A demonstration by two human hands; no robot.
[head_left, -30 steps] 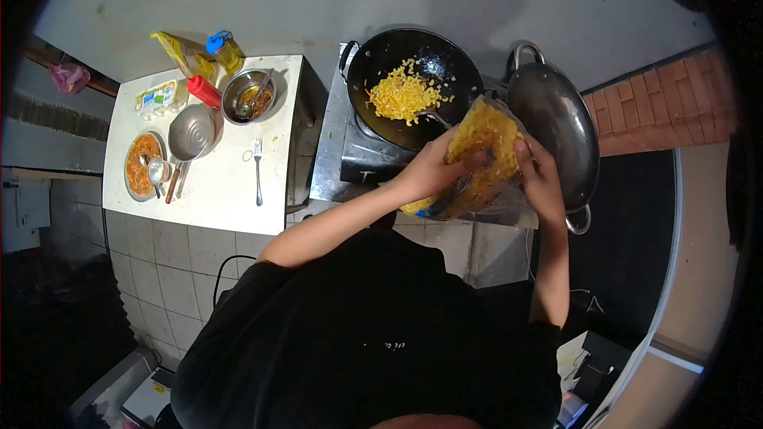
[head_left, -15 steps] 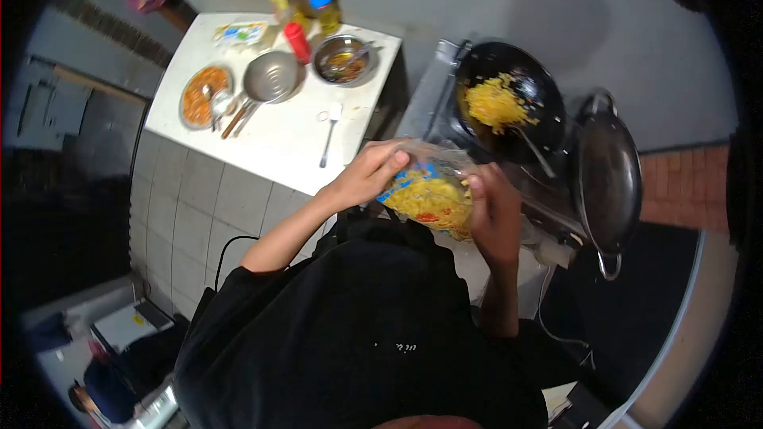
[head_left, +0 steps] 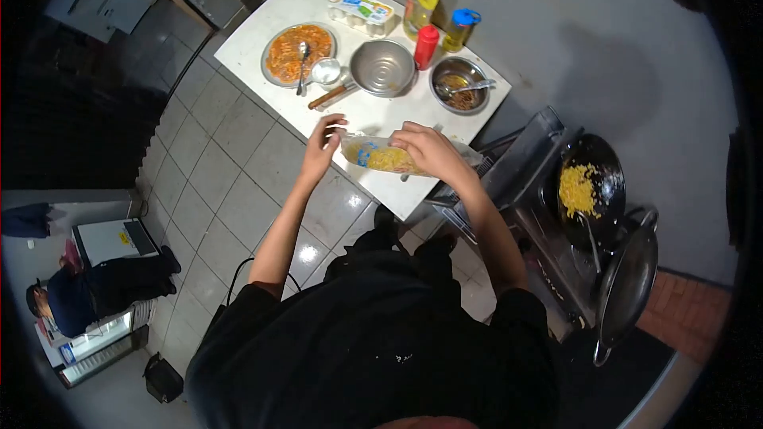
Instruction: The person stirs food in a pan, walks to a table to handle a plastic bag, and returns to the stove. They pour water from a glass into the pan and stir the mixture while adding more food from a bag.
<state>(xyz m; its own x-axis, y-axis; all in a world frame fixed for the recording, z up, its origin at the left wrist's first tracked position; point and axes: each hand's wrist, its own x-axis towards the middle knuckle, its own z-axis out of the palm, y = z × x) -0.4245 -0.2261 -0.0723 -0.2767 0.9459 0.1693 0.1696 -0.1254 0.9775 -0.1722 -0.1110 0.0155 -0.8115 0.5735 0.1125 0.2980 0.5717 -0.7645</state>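
Observation:
A clear plastic bag (head_left: 383, 158) with yellow food inside and blue print is held over the near edge of the white table. My right hand (head_left: 427, 151) grips its upper right part, thumb and fingers closed on the plastic. At the bag's left end is my left hand (head_left: 321, 149), its fingers bent and apart; whether a fingertip touches the bag's edge is hard to tell. Farther right, a black wok (head_left: 610, 183) on the stove contains yellow food (head_left: 579, 191) and a metal utensil (head_left: 589, 240).
On the white table (head_left: 274, 9) are a plate of orange-red food (head_left: 276, 70), an egg carton (head_left: 362, 13), a saucepan (head_left: 382, 69), a red bottle (head_left: 426, 46), an oil jar (head_left: 461, 29) and a steel bowl (head_left: 483, 97). A second wok (head_left: 628, 290) leans beside the stove. Another person (head_left: 75, 302) stands far left.
The bag and both hands have moved from beside the stove to over the table. My left hand has come off its grip on the bag. The view has turned toward the table.

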